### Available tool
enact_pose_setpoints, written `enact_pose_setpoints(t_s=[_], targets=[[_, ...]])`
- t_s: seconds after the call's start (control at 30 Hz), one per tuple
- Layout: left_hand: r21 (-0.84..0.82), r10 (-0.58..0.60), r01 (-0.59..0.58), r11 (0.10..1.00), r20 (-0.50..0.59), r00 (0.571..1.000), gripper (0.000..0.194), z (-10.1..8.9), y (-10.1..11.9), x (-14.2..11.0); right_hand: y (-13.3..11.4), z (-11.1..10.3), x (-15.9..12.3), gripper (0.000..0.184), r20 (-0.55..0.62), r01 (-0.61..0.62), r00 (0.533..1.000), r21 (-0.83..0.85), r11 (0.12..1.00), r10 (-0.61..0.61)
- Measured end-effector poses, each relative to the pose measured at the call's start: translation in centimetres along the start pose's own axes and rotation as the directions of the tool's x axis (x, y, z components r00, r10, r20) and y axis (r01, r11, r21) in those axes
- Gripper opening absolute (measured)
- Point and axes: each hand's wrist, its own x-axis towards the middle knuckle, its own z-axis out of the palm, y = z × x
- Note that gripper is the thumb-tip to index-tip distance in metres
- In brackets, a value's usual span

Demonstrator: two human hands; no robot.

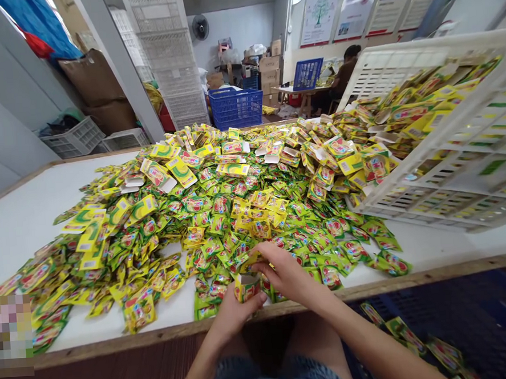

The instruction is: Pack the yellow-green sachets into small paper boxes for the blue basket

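My left hand point(232, 313) is closed around a small open yellow carton point(246, 286) at the near table edge. My right hand point(283, 270) reaches over it with the fingers pinched on green and yellow sachets from the heap point(220, 214). Flat yellow cartons point(166, 172) lie scattered on top of the heap farther back.
A white plastic crate point(448, 160) lies tipped on its side at the right, spilling sachets onto the white table point(19, 221). A dark blue bin point(479, 324) with a few sachets stands below right. Blue and white crates stand behind. Another person sits at a far table point(344, 72).
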Motion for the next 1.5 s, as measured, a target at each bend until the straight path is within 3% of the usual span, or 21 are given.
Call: enact_pose_setpoints(t_s=[0.1,0.27,0.4,0.47,0.67,0.83,0.97,1.03,1.13,1.23,1.4,1.5], targets=[[-0.047,0.007,-0.005,0.999,0.041,0.999,0.047,-0.2,-0.1,-0.1,-0.6,-0.5,0.3,0.017,0.100,0.047,0.995,-0.182,0.982,-0.029],[-0.087,-0.009,0.011,0.996,0.027,1.000,0.049,-0.3,-0.3,-0.2,-1.4,-1.1,0.3,0.015,0.083,0.005,0.996,-0.302,0.953,0.021],[0.024,0.015,-0.016,1.000,0.025,1.000,0.035,0.1,-0.2,0.0,-2.3,-0.5,0.2,0.020,0.244,0.145,0.969,-0.424,0.894,-0.041],[0.050,0.037,-0.037,0.998,0.009,0.999,0.030,0.1,-0.2,0.1,-2.8,-0.1,0.2,0.022,0.271,0.202,0.959,-0.430,0.880,-0.087],[0.072,0.070,-0.075,0.995,0.063,0.995,0.028,-0.3,-0.6,0.5,-2.5,0.8,0.1,0.024,0.172,0.249,0.965,-0.386,0.888,-0.196],[0.069,0.090,-0.100,0.993,0.127,0.988,0.027,-0.3,-0.5,0.7,-1.0,1.0,-0.1,0.020,0.197,0.284,0.953,-0.303,0.910,-0.231],[0.006,0.063,-0.065,0.998,0.173,0.983,0.032,-0.5,-0.7,0.9,-0.9,-0.1,-0.4,0.029,0.219,0.226,0.959,-0.210,0.951,-0.179],[-0.026,0.026,-0.022,0.999,0.169,0.985,0.037,-0.7,-0.9,0.9,-1.0,-0.6,-0.5,0.033,0.152,0.163,0.980,-0.223,0.961,-0.130],[-0.038,0.011,-0.005,0.999,0.160,0.987,0.040,-0.8,-1.0,0.9,-1.3,-0.5,-0.7,0.022,0.007,0.076,0.997,-0.299,0.951,-0.077],[-0.039,0.026,-0.020,0.999,0.144,0.989,0.040,-0.8,-0.9,0.8,-1.5,0.3,-0.6,0.018,-0.063,0.036,0.996,-0.331,0.943,-0.060],[-0.064,0.054,-0.048,0.997,0.095,0.994,0.043,-0.8,-1.1,0.7,-1.4,1.3,-0.4,0.013,-0.106,-0.003,0.994,-0.366,0.930,-0.039],[-0.058,0.067,-0.062,0.996,0.088,0.994,0.043,-0.9,-1.3,0.7,-1.3,1.1,-0.8,0.007,-0.052,0.010,0.998,-0.358,0.934,-0.030]])
